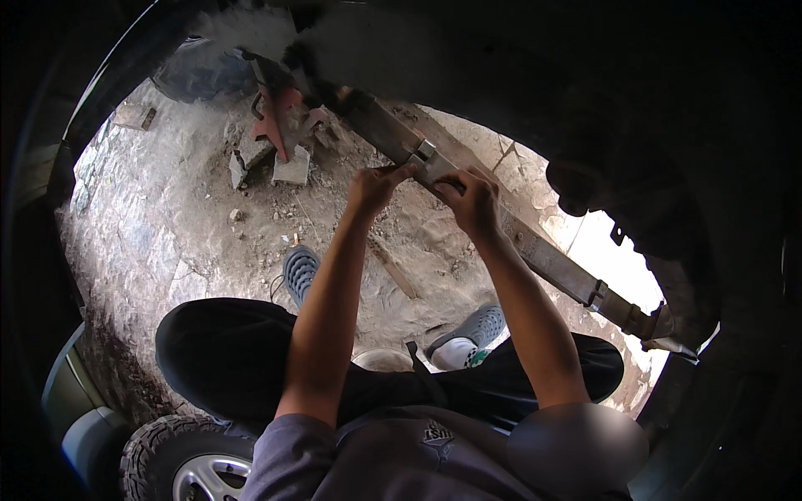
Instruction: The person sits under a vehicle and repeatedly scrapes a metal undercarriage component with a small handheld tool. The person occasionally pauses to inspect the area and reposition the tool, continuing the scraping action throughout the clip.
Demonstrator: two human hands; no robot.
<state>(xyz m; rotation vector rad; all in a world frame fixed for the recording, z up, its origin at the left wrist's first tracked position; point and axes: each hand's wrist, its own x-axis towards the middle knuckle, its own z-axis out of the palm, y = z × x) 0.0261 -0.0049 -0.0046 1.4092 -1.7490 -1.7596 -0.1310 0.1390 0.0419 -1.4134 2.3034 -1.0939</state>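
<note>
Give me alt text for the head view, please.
A person's bare left hand and bare right hand touch a long, banded grey metal bar slanting down to the right. At upper left, a red metal stand rises beside pale, rough blocks on brown dirt; a black tyre on a silver wheel shows at lower left.

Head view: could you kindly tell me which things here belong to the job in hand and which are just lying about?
In the job:
metal bar
shiny clip on it
left hand and right hand, both at the bar

Apparently just lying about:
stick
block, upper left
wheel, lower left
</note>
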